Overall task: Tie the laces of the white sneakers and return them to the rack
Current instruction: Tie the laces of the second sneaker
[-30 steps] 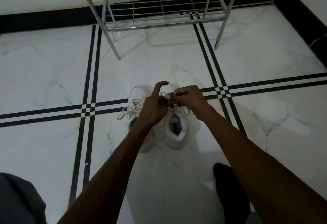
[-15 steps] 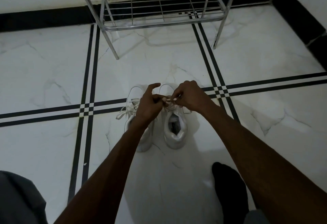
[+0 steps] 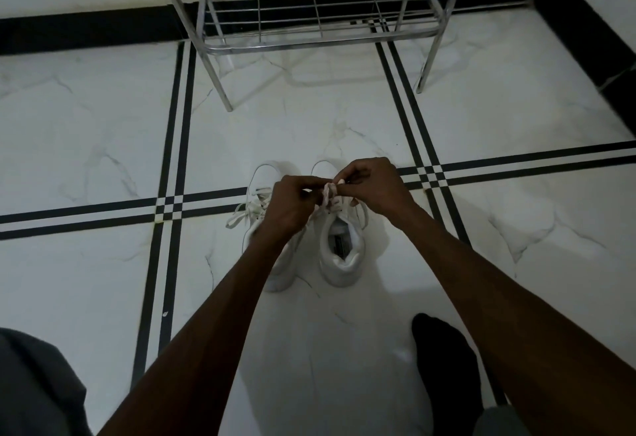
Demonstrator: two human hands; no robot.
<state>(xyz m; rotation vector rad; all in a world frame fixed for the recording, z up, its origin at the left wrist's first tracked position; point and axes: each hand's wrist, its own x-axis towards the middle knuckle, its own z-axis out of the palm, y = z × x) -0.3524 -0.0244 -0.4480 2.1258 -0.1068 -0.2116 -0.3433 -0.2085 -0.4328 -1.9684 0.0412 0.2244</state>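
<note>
On the marble floor (image 3: pixel 103 126), a person's left hand (image 3: pixel 289 205) and right hand (image 3: pixel 373 184) pinch the soft, limp laces (image 3: pixel 328 191) over the right sneaker (image 3: pixel 340 246); the left sneaker (image 3: pixel 272 229) beside it lies untied. Light shoes, best lifted by the heels, to the empty rack (image 3: pixel 309 40) beyond.

The floor (image 3: pixel 103 133) was glossy white veined marble-look tile with black inlaid stripes. At the top of the frame the rack (image 3: pixel 309 40) was shiny chrome-like metal tube and wire. The white sneakers (image 3: pixel 340 256) looked smooth and matt, their laces (image 3: pixel 241 217) flat woven cloth.
</note>
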